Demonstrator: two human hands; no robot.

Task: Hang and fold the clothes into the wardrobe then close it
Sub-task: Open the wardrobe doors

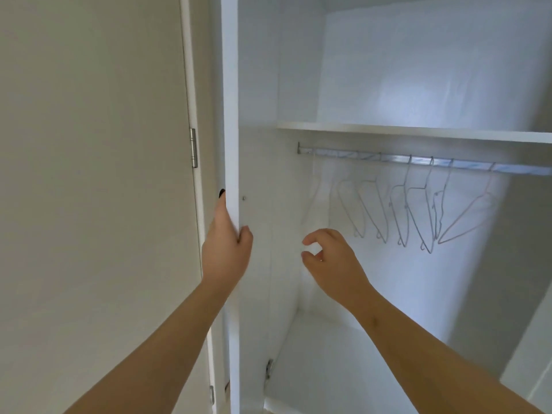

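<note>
A single head-worn wide-angle camera faces forward into the open wardrobe (403, 70) from close by, its hanging rail (388, 158) right of centre.

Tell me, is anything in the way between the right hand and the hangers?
Nothing visible is. The right hand is inside the open wardrobe, below and left of the wire hangers on the rail, with only open space between. The left hand grips the door edge, off to the side.
</note>
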